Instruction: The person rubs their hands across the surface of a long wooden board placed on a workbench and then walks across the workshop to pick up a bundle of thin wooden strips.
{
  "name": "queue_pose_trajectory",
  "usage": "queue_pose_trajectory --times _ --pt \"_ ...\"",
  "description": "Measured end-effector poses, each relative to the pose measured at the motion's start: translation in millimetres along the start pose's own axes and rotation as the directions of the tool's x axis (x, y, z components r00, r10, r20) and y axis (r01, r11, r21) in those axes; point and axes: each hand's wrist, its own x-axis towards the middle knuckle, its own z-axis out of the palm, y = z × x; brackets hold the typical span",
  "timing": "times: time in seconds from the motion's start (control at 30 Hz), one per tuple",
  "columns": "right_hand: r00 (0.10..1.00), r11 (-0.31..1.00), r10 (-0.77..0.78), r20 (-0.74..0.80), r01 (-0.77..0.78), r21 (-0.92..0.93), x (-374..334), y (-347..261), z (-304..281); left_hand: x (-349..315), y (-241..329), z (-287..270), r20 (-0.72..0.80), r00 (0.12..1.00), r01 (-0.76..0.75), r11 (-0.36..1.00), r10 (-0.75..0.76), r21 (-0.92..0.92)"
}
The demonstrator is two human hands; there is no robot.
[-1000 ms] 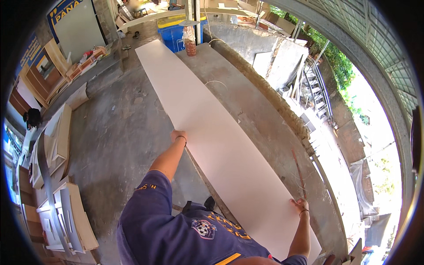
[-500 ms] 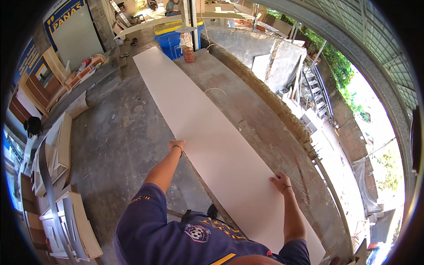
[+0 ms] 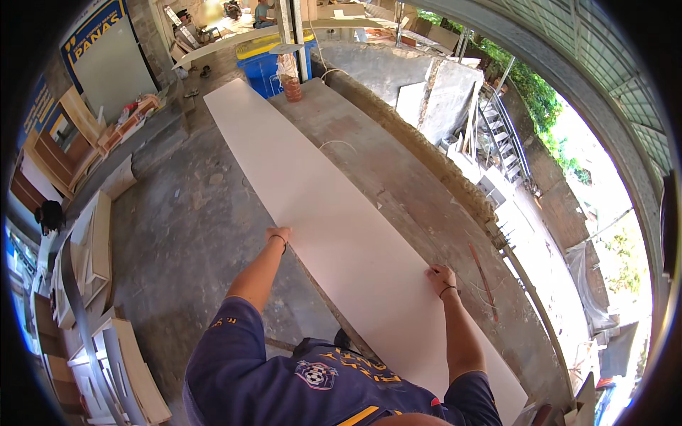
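A long, smooth white board runs diagonally from the far left to the near right, past my body. At its left edge is my left hand, closed round the rim, with a dark band on the wrist. My right hand holds the opposite edge, a little nearer to me, its fingers curled at the rim. It wears a thin dark band too. The board's underside and the fingertips beneath it are hidden.
Beyond the far end stand a blue bin with a yellow lid and a reddish cylinder. A thin reddish stick lies right of the board. Pale wooden panels lean at the left. Farther back, a person sits.
The view has shifted slightly. My right hand has slid a little forward along the board's edge, with its fingers more curled. My left hand keeps its hold.
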Motion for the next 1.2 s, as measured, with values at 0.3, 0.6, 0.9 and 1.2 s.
queue_pose_trajectory --times 0.3,0.6,0.9,1.2 --pt "0.998 1.000 0.013 -0.069 -0.013 -0.010 4.0 6.3 3.1 -37.5 24.8 -10.1 0.013 0.998 0.053 0.994 -0.054 0.095" --pt "0.997 0.998 0.056 -0.053 -0.055 0.032 1.3 -4.7 2.0 -22.1 6.4 -8.9 0.002 0.995 0.101 0.995 -0.102 0.026" --pt "0.994 0.993 0.092 -0.063 -0.088 0.075 9.3 15.0 10.5 -24.7 2.2 -3.4 0.026 0.998 0.055 0.998 -0.056 0.036" --pt "0.986 0.985 0.160 -0.040 -0.157 0.072 7.6 8.5 8.3 -57.8 -5.6 -0.1 0.111 0.991 0.090 0.991 -0.078 -0.104"
